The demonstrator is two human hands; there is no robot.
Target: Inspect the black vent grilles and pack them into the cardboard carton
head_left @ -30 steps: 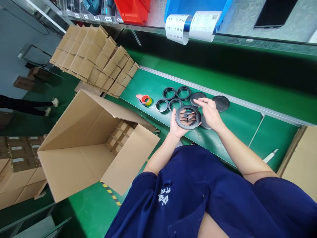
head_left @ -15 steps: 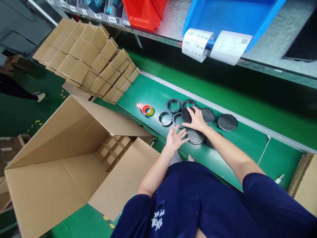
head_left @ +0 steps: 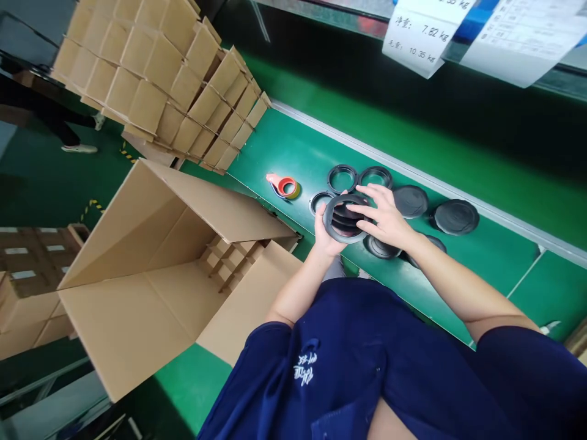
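A black round ring-shaped part (head_left: 347, 221) is tilted up above the bench, its wide rim and dark, stepped inside facing me. My left hand (head_left: 326, 235) grips it by the left side, closed around the rim. Over its right side, my right hand (head_left: 387, 217) has its fingers spread and stretched out, the tips touching the inside. Behind it lie black rings (head_left: 343, 178), one of them partly covered by the held part. Several black round pieces with closed tops (head_left: 410, 201) rest to the right, some partly behind my right arm.
On the green bench (head_left: 305, 143), a tape roll in a red holder (head_left: 288, 187) lies to the left. A large open carton (head_left: 114, 318) with cardboard dividers inside stands left of me. Stacked dividers (head_left: 151, 79) rise behind it. Paper labels (head_left: 422, 36) hang from the shelf. A person's legs (head_left: 59, 125) show far left.
The black round part went from my right hand into my left, and its hollow side now shows. My left hand closed; my right fingers spread out. The view moved closer to the bench.
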